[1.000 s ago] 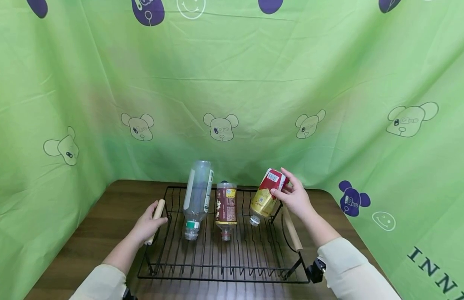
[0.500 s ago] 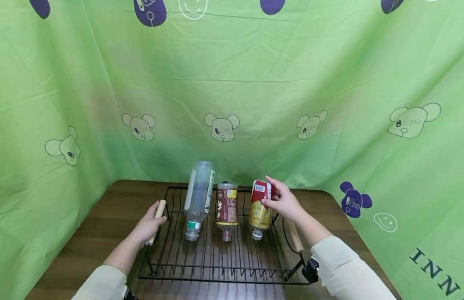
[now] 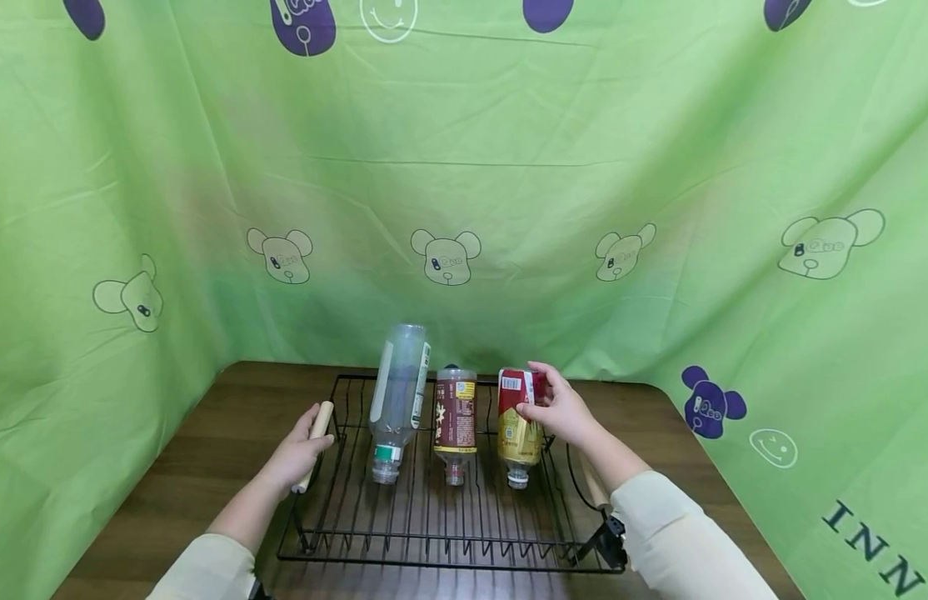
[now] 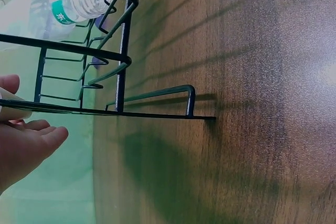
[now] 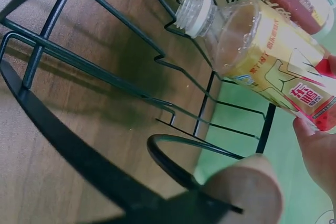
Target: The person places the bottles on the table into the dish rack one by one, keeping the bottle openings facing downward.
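My left hand (image 3: pixel 299 450) grips the pale wooden handle (image 3: pixel 322 419) on the left side of a black wire dish rack (image 3: pixel 434 564). My right hand (image 3: pixel 567 412) holds a bottle with a red and gold label (image 3: pixel 518 437) near its base. That bottle is neck down, leaning back at the right of the rack; its mouth has no cap in the right wrist view. Left of it, a bottle with a maroon label (image 3: pixel 455 421) and a taller clear bottle (image 3: pixel 396 392) lean the same way, necks down. In the left wrist view, thumb and fingers (image 4: pixel 39 140) lie around the handle.
The rack stands on a brown wooden table (image 3: pixel 187 467). A second wooden handle (image 3: pixel 595 483) is on its right side, partly behind my right forearm. Green printed cloth (image 3: pixel 449 183) hangs behind and on both sides.
My right hand has moved left and nearer with the red and gold bottle. The bottle has turned from tilted to lined up beside the maroon-labelled one. My left hand stays on the handle.
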Demonstrator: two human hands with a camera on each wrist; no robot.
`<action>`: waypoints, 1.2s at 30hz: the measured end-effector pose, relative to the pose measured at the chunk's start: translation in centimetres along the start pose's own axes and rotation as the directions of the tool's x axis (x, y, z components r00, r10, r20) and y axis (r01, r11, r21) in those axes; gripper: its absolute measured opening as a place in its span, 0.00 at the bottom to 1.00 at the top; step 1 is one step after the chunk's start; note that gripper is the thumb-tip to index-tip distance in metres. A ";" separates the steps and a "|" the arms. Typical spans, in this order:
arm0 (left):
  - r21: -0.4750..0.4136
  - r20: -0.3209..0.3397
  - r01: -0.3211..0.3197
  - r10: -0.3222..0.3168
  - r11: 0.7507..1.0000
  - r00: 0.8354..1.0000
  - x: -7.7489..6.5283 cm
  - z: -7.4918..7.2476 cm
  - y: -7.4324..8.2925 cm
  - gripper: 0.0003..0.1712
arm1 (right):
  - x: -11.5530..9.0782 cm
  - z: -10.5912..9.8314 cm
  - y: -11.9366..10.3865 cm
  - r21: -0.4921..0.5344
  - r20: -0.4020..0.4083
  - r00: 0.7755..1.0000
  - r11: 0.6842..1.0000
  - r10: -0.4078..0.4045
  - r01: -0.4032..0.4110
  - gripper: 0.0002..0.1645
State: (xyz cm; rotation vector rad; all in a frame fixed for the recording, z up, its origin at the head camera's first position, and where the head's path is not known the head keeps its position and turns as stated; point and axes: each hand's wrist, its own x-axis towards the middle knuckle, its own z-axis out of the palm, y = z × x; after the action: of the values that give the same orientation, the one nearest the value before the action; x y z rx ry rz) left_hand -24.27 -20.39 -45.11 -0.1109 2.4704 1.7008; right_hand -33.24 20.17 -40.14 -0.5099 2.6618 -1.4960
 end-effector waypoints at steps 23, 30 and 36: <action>0.003 -0.016 -0.011 0.011 1.000 1.000 -0.1 0.1 0.0 0.42 | 0.4 0.4 0.3 -0.113 0.036 0.996 0.991 0.082 -0.077 0.50; -0.001 -0.024 -0.017 0.017 1.000 1.000 -0.1 0.1 0.0 0.42 | 0.6 0.3 0.8 -0.138 0.033 0.997 0.988 0.073 -0.068 0.51; 0.000 -0.019 -0.015 0.015 1.000 1.000 0.0 0.1 -0.2 0.42 | 0.5 0.3 0.6 -0.127 0.036 0.995 0.988 0.098 -0.093 0.54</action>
State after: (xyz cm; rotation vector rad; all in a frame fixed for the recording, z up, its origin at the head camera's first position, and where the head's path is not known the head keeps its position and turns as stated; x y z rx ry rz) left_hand -24.27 -20.37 -45.30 -0.1091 2.4910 1.7137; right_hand -33.79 20.11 -40.78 -0.4089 2.7184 -1.2849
